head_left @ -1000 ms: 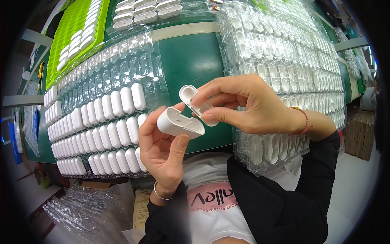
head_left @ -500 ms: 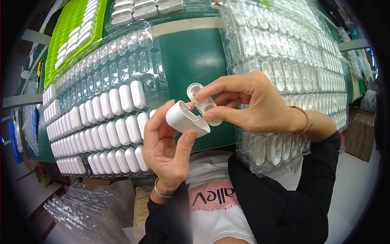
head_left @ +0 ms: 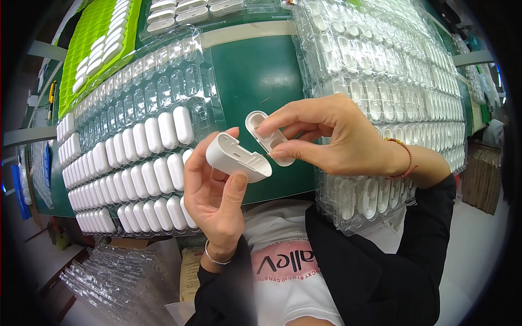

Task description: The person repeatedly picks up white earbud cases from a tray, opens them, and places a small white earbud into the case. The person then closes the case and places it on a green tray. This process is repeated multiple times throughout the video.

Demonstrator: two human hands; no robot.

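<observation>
Between the fingers and thumb of my left hand is a white earbud case body, tilted, with its hollow side turned toward my right hand. My right hand pinches a white case lid, its two round recesses facing up. A narrow gap separates the lid from the body. Both parts are held above the green table. Left of my left hand lies a clear plastic tray with rows of white rounded case pieces.
Stacked clear trays with white lids fill the right side. A bright green tray with white pieces lies at the far left. Another clear tray holds white parts at the back. Loose plastic trays sit below the table at left.
My left hand has moved left and tipped the case body flatter, apart from the lid. The lid in my right hand has shifted slightly left.
</observation>
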